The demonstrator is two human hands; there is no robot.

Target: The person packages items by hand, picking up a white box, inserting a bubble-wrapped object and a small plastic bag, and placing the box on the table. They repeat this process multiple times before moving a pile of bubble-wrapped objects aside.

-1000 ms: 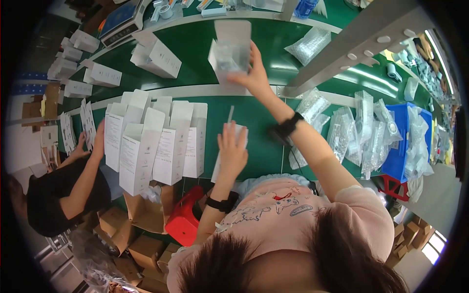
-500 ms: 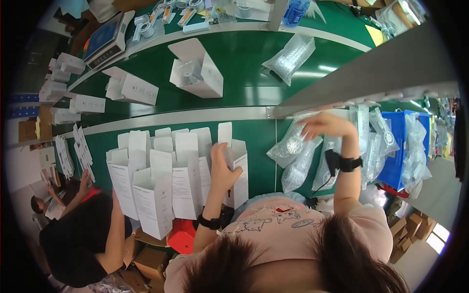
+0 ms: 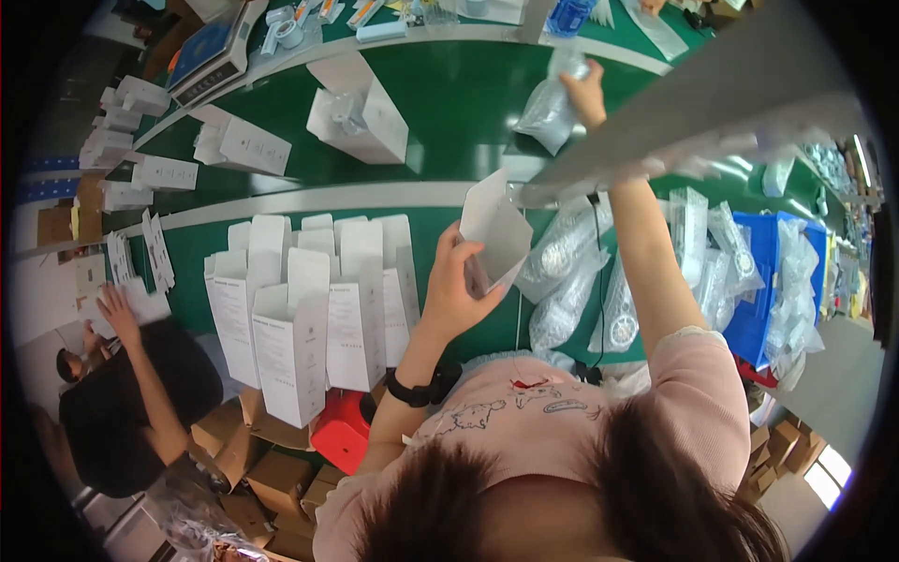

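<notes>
Two easy grips, I'd say: left hand holding open white cardboard box, right hand clutching clear bubble-wrap packet beyond it.

Left hand: is gripping a white box, open, flap raised. Right hand: is grasping a bubble-wrapped packet, beyond the metal rail. White cartons: are standing clustered leftward, flaps up. Wrapped parcels: are lying between the white box and a blue bin. Co-worker's hand: is touching a white item.
</notes>
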